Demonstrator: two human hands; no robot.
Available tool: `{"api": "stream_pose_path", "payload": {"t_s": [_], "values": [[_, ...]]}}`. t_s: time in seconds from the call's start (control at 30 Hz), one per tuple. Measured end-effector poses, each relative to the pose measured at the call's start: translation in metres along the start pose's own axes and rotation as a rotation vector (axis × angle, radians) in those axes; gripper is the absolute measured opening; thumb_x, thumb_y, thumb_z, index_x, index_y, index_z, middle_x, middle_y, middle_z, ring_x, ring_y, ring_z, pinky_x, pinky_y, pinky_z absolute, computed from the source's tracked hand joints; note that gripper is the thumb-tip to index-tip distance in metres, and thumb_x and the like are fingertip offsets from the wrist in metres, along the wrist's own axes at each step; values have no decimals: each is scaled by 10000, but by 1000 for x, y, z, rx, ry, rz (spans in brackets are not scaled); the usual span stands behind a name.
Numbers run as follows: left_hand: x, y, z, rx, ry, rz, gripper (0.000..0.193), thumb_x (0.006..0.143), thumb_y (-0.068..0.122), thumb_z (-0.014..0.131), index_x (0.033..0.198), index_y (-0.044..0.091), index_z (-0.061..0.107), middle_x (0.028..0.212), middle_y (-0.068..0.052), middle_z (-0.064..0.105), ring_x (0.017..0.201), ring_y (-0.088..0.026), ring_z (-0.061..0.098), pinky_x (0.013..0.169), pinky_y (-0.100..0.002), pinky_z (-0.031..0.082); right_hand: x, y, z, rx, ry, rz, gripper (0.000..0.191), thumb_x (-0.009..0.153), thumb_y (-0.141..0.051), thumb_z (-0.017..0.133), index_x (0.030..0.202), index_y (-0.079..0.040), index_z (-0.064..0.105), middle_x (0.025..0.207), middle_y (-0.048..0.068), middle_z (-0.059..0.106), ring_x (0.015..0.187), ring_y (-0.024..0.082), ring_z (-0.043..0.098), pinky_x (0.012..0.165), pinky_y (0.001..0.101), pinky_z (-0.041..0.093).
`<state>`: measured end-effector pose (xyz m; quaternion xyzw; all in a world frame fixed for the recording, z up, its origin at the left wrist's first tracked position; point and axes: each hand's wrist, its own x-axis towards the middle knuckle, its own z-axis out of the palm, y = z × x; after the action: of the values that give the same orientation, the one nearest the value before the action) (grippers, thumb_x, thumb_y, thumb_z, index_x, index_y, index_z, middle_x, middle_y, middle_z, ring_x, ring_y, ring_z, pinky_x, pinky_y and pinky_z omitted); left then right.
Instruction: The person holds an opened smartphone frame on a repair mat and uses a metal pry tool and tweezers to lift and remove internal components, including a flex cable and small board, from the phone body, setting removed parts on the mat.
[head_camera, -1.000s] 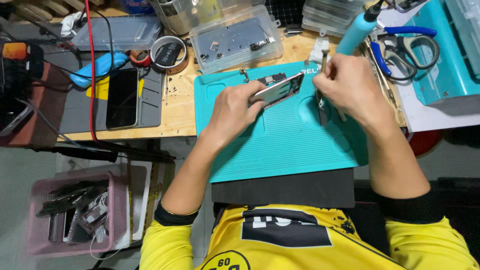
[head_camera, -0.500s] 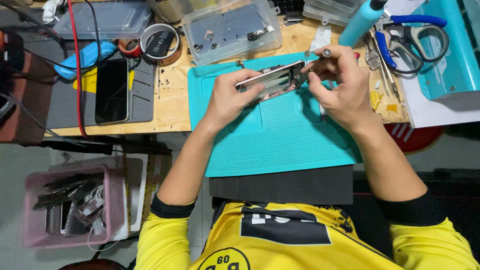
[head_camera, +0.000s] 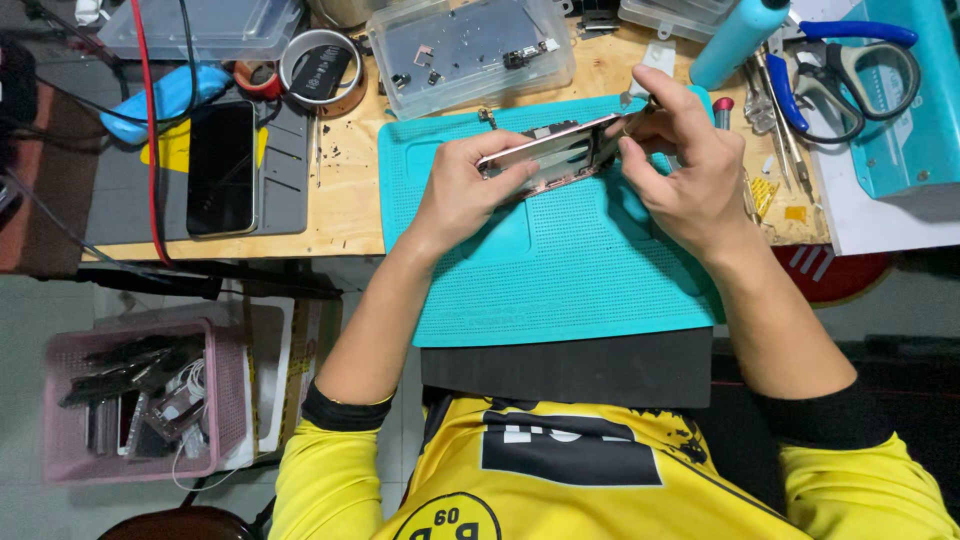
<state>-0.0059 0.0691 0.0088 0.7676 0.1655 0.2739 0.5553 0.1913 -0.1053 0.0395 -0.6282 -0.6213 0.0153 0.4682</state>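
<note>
Crowding the desk (head_camera: 340, 205) with loose parts; left hand (head_camera: 462, 192) pinching opened phone frame (head_camera: 556, 152) above the teal mat (head_camera: 560, 270) near the far edge, right hand (head_camera: 680, 172) fingers pressed on its end, risking dropped screws

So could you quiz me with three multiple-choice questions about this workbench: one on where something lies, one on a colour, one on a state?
1. Where does the dark phone lie?
A. on the grey mat at the bench's left
B. in the pink basket
C. on the scissors

2. What colour is the work mat?
A. red
B. teal
C. white

3. How is the opened phone frame held?
A. lying untouched
B. in one hand
C. in both hands

Answers: 1 A, it rests on the grey mat. 2 B, its dotted surface is teal. 3 C, left hand and right hand grip it.
</note>
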Motion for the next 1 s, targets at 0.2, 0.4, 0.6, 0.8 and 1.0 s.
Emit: {"api": "stream_pose_path", "payload": {"t_s": [0.2,0.4,0.6,0.8,1.0], "values": [[1,2,0,25,5,20,218,913,148,751,1081,8,753,880,-34,773,829,-70,681,760,-257,559,1,-3,-2,-9,-10,-19,548,1045,57,694,1532,-29,457,1060,124,762,993,183,777,898,277,620],[2,5,1,7,8,31,220,915,150,750,1079,3,750,884,-43,781,835,-71,696,764,-262,567,5,-7,-2,-22,-11,-12,523,1038,47,709,1508,-22,490,1069,119,755,984,180,772,911,292,619],[1,7,4,1,17,1,231,913,160,752,1081,2,752,860,-45,777,808,-70,697,735,-263,573,14,-12,-3,-57,-15,2,490,990,4,792,1430,-24,579,1011,107,729,901,161,738,814,275,603],[2,9,5,-7,41,23,251,908,170,762,1096,3,752,882,-48,776,817,-68,695,733,-261,572,26,-13,5,-64,25,60,392,939,-20,858,1275,-19,658,961,101,711,834,139,710,741,259,569],[2,12,6,28,52,-43,281,897,190,761,1120,20,760,846,-43,770,745,-66,656,674,-260,549,29,-11,2,97,-48,154,352,974,25,775,1306,-27,668,931,78,723,852,122,711,783,252,569]]}}
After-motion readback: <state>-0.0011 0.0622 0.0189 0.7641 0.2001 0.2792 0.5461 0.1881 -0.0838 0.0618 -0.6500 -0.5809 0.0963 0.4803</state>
